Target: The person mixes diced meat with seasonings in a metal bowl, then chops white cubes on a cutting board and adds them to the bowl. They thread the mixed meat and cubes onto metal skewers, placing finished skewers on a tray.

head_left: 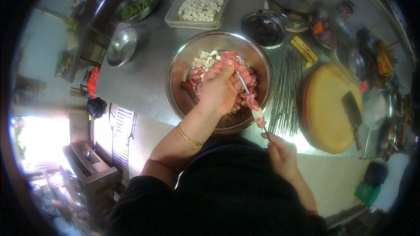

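Note:
My right hand [284,154] grips the near end of a metal skewer [242,82], which slants up and left over a large steel bowl [170,72]. Chunks of raw meat [252,101] and a white piece [258,113] are threaded along its lower part. Above the bowl, my left hand [221,85] pinches a piece of raw meat [229,55] between thumb and fingers, close to the skewer's far end. Whether the tip has entered that piece I cannot tell. Loose meat and white cubes [206,59] lie in the bowl, partly hidden by my left hand.
Right of the bowl lies a bundle of metal skewers [285,95], then a round cutting board [328,111] with a cleaver [351,109]. Behind stand a plastic tub [170,18] of white cubes and a dark-filled bowl [262,29]. A small steel bowl [122,47] sits left.

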The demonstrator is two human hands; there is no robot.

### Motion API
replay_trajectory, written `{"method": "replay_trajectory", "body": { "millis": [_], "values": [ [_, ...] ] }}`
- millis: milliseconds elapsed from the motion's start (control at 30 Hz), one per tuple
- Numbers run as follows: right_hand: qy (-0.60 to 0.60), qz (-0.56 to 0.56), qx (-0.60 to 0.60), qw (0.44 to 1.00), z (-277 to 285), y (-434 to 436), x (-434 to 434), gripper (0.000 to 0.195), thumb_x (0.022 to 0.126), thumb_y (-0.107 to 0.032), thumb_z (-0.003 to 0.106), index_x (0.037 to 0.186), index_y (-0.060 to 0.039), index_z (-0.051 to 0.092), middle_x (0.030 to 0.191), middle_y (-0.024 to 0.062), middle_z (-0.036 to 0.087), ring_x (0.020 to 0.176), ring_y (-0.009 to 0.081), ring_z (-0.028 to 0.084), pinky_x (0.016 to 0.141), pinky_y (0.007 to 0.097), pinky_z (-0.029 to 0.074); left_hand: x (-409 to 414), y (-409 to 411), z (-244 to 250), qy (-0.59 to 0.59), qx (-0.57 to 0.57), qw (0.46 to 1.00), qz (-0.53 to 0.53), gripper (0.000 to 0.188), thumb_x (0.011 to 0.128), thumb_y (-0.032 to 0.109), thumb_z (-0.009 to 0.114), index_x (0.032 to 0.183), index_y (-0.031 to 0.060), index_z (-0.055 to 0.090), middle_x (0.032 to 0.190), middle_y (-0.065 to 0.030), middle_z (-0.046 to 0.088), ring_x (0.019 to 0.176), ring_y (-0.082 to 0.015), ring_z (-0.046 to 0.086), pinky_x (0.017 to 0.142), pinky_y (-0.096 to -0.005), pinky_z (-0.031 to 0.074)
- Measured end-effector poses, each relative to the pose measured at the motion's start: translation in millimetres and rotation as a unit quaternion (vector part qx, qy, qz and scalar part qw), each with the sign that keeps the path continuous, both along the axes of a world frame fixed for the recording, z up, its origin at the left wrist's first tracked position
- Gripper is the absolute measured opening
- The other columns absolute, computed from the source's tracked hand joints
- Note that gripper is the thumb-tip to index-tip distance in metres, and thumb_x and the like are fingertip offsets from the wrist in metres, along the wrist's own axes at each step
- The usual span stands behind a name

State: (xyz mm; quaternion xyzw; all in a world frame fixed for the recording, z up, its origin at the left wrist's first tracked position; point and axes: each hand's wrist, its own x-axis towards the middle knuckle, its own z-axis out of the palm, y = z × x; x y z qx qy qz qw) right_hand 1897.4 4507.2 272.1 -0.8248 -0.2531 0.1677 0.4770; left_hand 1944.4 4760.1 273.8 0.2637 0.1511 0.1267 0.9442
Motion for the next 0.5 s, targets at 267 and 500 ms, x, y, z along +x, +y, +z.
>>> {"method": "replay_trajectory", "body": {
  "millis": [267, 500],
  "values": [
    [-0.002, -0.005, 0.02, 1.0, -4, 0, -1, 0.03, 0.088, 0.005, 0.048, 0.111, -0.0022, 0.066, 0.062, 0.0032, 0.053, 0.054, 0.0099, 0.049, 0.053, 0.0244, 0.041, -3, -6, -12, -0.032, -0.076, 0.988, -0.127, 0.016, 0.098, 0.017, 0.053, 0.107, 0.0051, 0.06, 0.094, -0.0084, 0.065, 0.083, -0.0225, 0.065, 0.079, -0.0382, 0.056],
    [-0.004, 0.005, -0.006, 1.0, 17, -9, 7, 0.031, 0.088, 0.005, 0.049, 0.112, -0.004, 0.067, 0.063, 0.0043, 0.055, 0.051, 0.0088, 0.046, 0.051, 0.0237, 0.04, 10, 43, 11, 0.022, 0.11, 0.966, -0.232, 0.019, 0.096, 0.016, 0.058, 0.107, 0.0015, 0.062, 0.097, -0.0104, 0.068, 0.087, -0.0198, 0.067, 0.08, -0.0331, 0.055]
  ]
}}
